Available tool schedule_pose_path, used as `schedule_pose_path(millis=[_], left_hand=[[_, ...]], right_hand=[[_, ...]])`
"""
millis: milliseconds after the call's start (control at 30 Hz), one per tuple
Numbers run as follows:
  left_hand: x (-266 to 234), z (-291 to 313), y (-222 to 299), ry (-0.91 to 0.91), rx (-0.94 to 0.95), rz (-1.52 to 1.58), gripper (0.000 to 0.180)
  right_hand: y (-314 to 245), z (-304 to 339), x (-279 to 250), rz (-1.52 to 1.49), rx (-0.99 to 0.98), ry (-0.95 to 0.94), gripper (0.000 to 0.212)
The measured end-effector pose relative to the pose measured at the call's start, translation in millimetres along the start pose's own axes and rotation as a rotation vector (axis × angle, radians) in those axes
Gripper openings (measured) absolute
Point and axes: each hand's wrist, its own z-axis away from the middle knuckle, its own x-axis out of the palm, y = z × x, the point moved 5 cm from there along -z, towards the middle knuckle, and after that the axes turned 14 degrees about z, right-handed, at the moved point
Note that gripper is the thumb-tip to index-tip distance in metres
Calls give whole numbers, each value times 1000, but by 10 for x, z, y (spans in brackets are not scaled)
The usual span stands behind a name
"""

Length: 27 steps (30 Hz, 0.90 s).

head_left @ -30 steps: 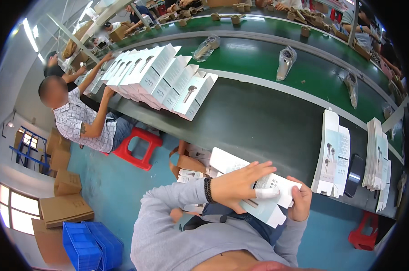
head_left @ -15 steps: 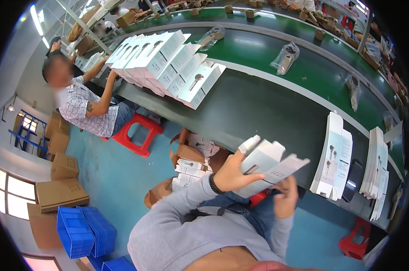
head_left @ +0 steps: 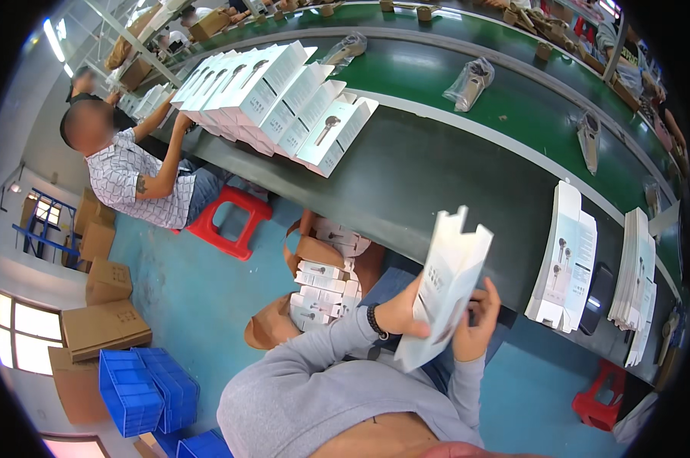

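The left hand (head_left: 403, 311) has a closed grip on the box (head_left: 453, 263); the right hand (head_left: 474, 330) is half-curled beside it, hold unclear. Over-squeezing could crease the box.

On my end, I have the left hand (head_left: 398, 314) gripping, thumb (head_left: 418, 330) pointing rightward, left forearm (head_left: 333, 334) slanting up; the right hand (head_left: 473, 337) sits near it, half open, fingers (head_left: 491, 298) loosely curled, right forearm (head_left: 467, 385) nearly upright.
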Motion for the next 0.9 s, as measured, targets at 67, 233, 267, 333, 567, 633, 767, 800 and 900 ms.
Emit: schedule_pose_path(millis=[67, 233, 267, 333, 567, 633, 767, 800, 900], left_hand=[[-22, -25, 94, 120, -4, -106, 118], [217, -88, 268, -94, 256, -1233, 100], [238, -82, 287, -90, 349, -1216, 93], [242, -80, 339, -143, 507, -1252, 90], [281, -152, 468, -275, 379, -1287, 65], [290, -153, 447, -269, 365, -1292, 59], [373, -167, 346, -88, 358, -740, 50], [391, -171, 342, -53, 500, -628, 53], [354, -143, 310, 8, 510, -695, 66]], right_hand=[[123, 36, -37, -78, 108, 37, 61], [-39, 5, -19, -144, -81, 172, 80], [-26, 5, -13, -146, -82, 168, 80], [49, 31, 40, -111, 30, 51, 97], [-151, 12, -24, -58, -57, 71, 97], [-112, 26, -7, 21, -148, 54, 90], [-300, -44, 120, -235, -195, 90, 64], [-301, -72, 134, -276, -159, 121, 54], [-337, -120, 141, -325, -119, 201, 36]])
